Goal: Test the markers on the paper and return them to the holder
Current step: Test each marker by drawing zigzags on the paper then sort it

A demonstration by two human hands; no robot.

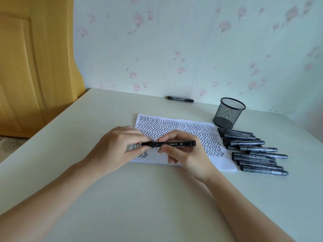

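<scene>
A black marker (176, 143) lies level above the paper (183, 135), held between both hands. My left hand (115, 145) pinches its left end, the cap side. My right hand (181, 151) grips the barrel with thumb below and fingers on top. The white paper is covered with rows of black zigzag lines. A black mesh holder (229, 113) stands upright behind the paper's right corner and looks empty. A pile of several black markers (253, 152) lies on the table to the right of the paper.
One more black marker (180, 99) lies alone at the back of the white table (87, 119), against the flowered wall. A yellow wooden door stands to the left beyond the table's edge.
</scene>
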